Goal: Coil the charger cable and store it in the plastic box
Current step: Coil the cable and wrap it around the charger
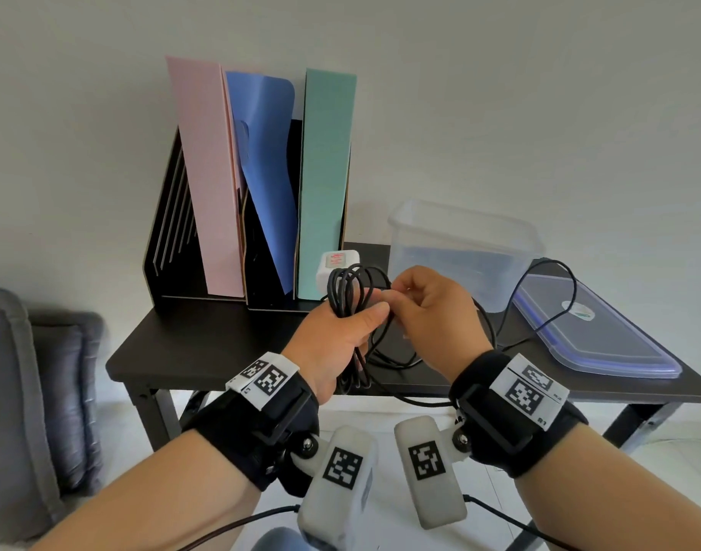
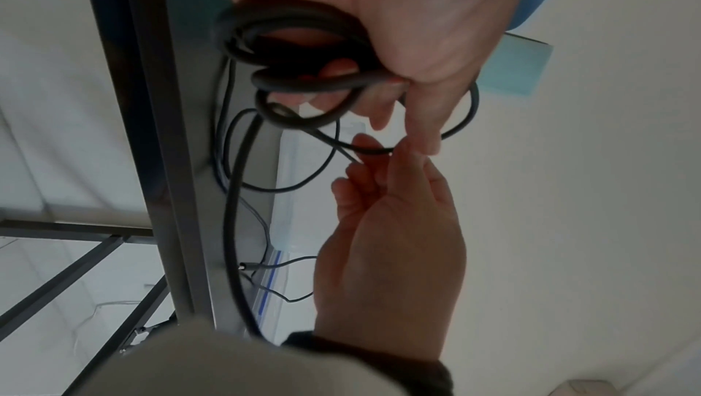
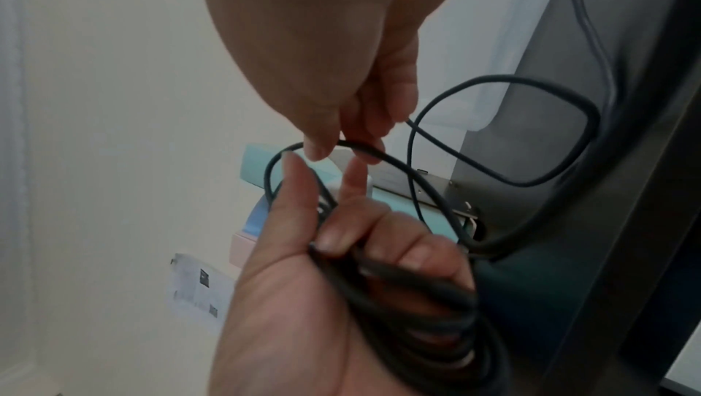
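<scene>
Loops of the charger cable (image 1: 347, 296) stand upright in the gripping left hand (image 1: 333, 344). Right hand (image 1: 432, 312), touching it, pinches the next strand; the plastic box (image 1: 464, 252) stands just behind, nearer this hand.

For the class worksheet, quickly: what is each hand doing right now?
Left hand: grips the coiled charger cable.
Right hand: pinches a loose cable strand.

White wall (image 1: 500, 93) behind black table (image 1: 221, 351), grey sofa (image 1: 31, 391).
</scene>
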